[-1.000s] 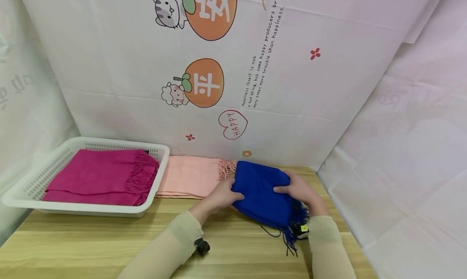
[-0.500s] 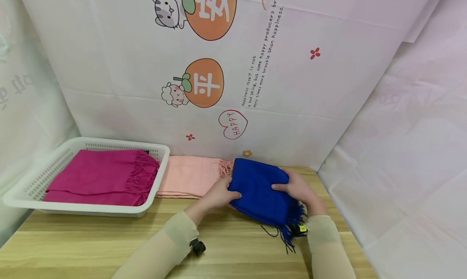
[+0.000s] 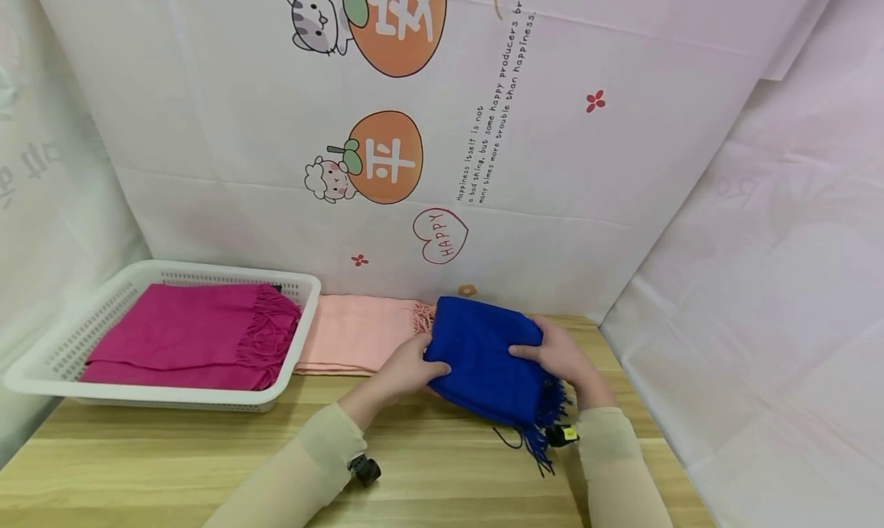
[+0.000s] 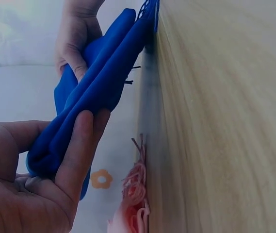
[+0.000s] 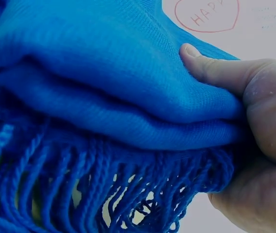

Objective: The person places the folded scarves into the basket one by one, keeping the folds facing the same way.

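Note:
A folded blue fringed scarf (image 3: 483, 359) is held up between both hands, over the right part of the table. My left hand (image 3: 409, 368) grips its left edge, thumb on top; in the left wrist view its fingers (image 4: 79, 150) run beneath the folded layers. At the opposite edge my right hand (image 3: 562, 355) pinches the scarf, thumb above and the other fingers mostly hidden below. Loose fringe (image 5: 99, 189) hangs from the near right end. The left wrist view shows the scarf tilted and raised above the wood, its fringed end lowest.
At the left a white plastic basket (image 3: 314, 298) holds a folded magenta scarf (image 3: 179, 328). Between basket and blue scarf lies a folded pink scarf (image 3: 359, 332) on the wooden table (image 3: 207, 466). A printed white cloth (image 3: 539, 252) stands behind, with white cloth walls at both sides.
Both hands have carried the blue scarf slightly to the left, so that it covers more of the pink scarf's fringe. The basket and the magenta scarf have stayed put.

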The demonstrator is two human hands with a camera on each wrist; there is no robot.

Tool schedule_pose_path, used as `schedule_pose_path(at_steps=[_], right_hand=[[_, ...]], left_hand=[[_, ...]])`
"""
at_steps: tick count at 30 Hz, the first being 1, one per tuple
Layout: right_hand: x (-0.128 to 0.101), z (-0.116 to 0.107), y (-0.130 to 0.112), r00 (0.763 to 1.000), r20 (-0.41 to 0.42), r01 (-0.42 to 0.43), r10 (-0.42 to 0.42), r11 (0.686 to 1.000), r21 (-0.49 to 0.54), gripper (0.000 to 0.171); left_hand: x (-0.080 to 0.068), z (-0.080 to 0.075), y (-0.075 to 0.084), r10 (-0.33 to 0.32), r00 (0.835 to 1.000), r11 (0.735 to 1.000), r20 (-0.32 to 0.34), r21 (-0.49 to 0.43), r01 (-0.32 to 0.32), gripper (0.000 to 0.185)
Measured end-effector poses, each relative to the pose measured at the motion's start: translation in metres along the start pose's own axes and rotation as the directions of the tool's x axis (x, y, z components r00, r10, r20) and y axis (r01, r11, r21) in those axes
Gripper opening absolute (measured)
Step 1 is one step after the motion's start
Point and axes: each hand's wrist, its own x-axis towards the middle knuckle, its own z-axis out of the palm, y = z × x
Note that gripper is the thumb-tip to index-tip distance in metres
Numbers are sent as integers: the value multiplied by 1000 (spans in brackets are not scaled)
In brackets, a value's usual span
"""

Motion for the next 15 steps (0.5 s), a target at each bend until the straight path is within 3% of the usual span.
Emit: schedule_pose_path(at_steps=[8,15], right_hand=[[1,3,-12,1000,-3,-8,8,1000,-16,101],[-1,9,-23,1000,-27,15,-14,1000,13,85]], left_hand=[[-11,-8,5,7,1000,999,-25,54,-6,56],[-20,-12,10,1,1000,1000,-29,18,0,53]])
